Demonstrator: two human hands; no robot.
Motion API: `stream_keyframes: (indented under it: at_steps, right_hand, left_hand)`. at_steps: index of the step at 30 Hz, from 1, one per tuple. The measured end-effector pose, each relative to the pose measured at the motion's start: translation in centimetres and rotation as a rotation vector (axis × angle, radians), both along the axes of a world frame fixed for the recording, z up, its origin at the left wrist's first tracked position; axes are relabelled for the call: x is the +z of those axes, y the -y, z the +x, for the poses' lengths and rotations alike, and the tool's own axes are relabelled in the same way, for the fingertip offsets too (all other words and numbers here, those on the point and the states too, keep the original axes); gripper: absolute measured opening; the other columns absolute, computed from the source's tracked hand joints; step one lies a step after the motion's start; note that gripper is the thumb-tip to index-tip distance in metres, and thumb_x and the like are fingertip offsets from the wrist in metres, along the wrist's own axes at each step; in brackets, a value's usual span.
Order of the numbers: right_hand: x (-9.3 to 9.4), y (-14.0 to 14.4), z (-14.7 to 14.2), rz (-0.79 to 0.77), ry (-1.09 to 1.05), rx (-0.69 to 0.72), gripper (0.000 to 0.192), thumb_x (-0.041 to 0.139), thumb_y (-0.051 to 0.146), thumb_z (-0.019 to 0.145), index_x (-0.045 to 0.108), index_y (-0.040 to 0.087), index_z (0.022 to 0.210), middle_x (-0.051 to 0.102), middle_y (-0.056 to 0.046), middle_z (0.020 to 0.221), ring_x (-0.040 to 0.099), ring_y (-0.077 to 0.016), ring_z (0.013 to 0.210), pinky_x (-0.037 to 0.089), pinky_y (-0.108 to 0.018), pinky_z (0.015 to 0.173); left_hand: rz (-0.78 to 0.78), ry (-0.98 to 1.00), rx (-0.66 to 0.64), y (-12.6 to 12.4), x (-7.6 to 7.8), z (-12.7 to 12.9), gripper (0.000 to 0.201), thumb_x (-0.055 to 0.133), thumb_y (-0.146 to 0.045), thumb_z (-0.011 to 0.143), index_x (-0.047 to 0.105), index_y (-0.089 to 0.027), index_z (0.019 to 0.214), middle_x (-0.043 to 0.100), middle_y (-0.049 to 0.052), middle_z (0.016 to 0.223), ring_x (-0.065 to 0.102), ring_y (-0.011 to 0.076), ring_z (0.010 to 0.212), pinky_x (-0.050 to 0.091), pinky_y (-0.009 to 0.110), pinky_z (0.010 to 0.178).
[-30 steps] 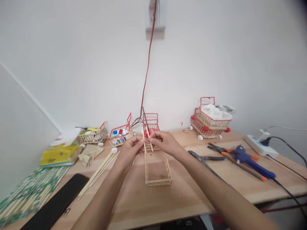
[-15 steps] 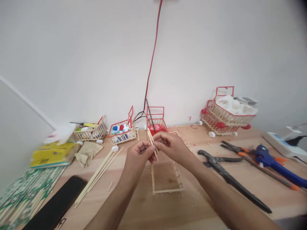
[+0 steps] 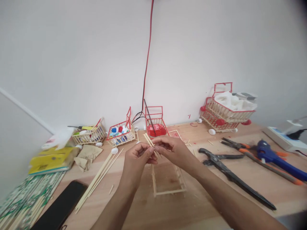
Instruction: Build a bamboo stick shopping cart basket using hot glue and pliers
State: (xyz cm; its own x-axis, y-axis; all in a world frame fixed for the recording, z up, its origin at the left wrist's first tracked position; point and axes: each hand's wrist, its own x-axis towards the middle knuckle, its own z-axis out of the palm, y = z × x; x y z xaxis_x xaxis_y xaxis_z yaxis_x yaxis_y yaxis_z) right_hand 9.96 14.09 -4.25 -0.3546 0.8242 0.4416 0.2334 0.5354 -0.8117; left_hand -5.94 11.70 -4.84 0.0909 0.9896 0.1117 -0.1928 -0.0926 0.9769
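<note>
a: what has changed since the earlier frames?

b: little. the left hand [image 3: 139, 156] and right hand [image 3: 171, 150] still meet over the bench [image 3: 216, 198], fingers pinched narrow on a small bundle of thin sticks [image 3: 149, 140]. the bundle now tilts lower, its free ends pointing up and left, and the hands sit a touch lower than half a second ago. the view has also swung, so the tools on the right show more fully.

a: where is that bundle?

b: held in the air between both hands, just above the far end of the stick frame [image 3: 168, 180] lying flat on the bench.

a: counts?

b: two hands, one frame under them. four little red-edged stick carts along the wall: one with tools [image 3: 90, 134], one with bottle caps [image 3: 120, 131], one with a red bowl [image 3: 155, 126], one with white pieces [image 3: 227, 108]. one loose sheaf of long sticks [image 3: 98, 175] to the left. one black cutter [image 3: 230, 174], one pair of orange-handled pliers [image 3: 242, 150], one blue glue gun [image 3: 275, 158]. the sticks in the pinch look like two or three; i cannot tell exactly.
</note>
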Motion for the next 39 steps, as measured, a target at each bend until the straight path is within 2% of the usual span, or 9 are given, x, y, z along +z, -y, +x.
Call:
stream_keyframes:
  at_steps: [4,10,18,24,30,34,39]
  right_hand:
    - [-0.36,-0.19,0.06,0.074,0.023,-0.019,0.022,0.058,0.022,0.087,0.073,0.023,0.103,0.074,-0.004,0.096,0.067,-0.0164,0.085,0.050,-0.026,0.072]
    - [-0.68,-0.48,0.15,0.065,0.003,0.041,0.024,0.058,0.023,0.088,0.073,0.024,0.108,0.075,-0.003,0.099,0.067,-0.0174,0.094,0.051,-0.028,0.081]
    - [-0.16,-0.50,0.36,0.004,0.023,0.094,0.028,0.058,0.026,0.088,0.072,0.023,0.112,0.074,-0.002,0.104,0.068,-0.0167,0.094,0.052,-0.027,0.082]
    - [0.17,0.00,0.25,-0.029,0.017,0.060,0.029,0.055,0.025,0.088,0.070,0.020,0.113,0.073,-0.004,0.105,0.067,-0.0158,0.091,0.052,-0.027,0.080]
    - [-0.06,0.18,-0.03,-0.159,-0.061,0.094,0.030,0.055,0.024,0.086,0.068,0.017,0.113,0.072,-0.004,0.086,0.066,-0.0128,0.072,0.053,-0.026,0.069]
    - [-0.24,0.24,-0.15,-0.208,-0.083,0.105,0.028,0.058,0.023,0.083,0.068,0.016,0.109,0.071,-0.003,0.083,0.066,-0.0129,0.072,0.053,-0.026,0.070]
    - [-0.41,0.41,-0.27,-0.166,-0.031,0.069,0.032,0.060,0.022,0.082,0.066,0.018,0.113,0.072,-0.003,0.082,0.067,-0.0138,0.073,0.052,-0.026,0.069]
  left_hand:
    - [-0.025,0.011,-0.014,-0.13,-0.06,-0.30,0.022,0.075,-0.033,0.073,0.064,-0.013,0.075,0.064,0.000,0.061,0.059,0.0102,0.056,0.055,0.021,0.055]
    - [-0.033,0.007,-0.017,-0.40,-0.28,-0.52,0.024,0.076,-0.035,0.072,0.068,-0.012,0.075,0.065,0.001,0.062,0.060,0.0106,0.056,0.055,0.022,0.056]
    - [-0.081,0.092,-0.028,-0.41,-0.21,-0.26,0.023,0.079,-0.033,0.067,0.069,-0.012,0.070,0.064,0.000,0.059,0.057,0.0084,0.053,0.051,0.018,0.052]
    - [-0.093,0.151,-0.010,-0.35,0.04,-0.19,0.021,0.078,-0.030,0.068,0.068,-0.012,0.072,0.063,-0.001,0.057,0.056,0.0081,0.051,0.050,0.018,0.051]
    - [-0.043,0.155,0.066,-0.55,-0.19,-0.33,0.019,0.075,-0.029,0.072,0.067,-0.012,0.075,0.066,0.001,0.062,0.061,0.0091,0.056,0.051,0.019,0.055]
    - [-0.007,0.127,0.103,-0.52,-0.39,-0.27,0.017,0.074,-0.027,0.073,0.066,-0.012,0.077,0.066,0.000,0.062,0.061,0.0093,0.056,0.051,0.019,0.055]
    - [0.023,0.104,0.107,-0.38,-0.37,-0.14,0.017,0.071,-0.028,0.075,0.064,-0.012,0.075,0.065,0.000,0.060,0.060,0.0097,0.055,0.050,0.020,0.055]
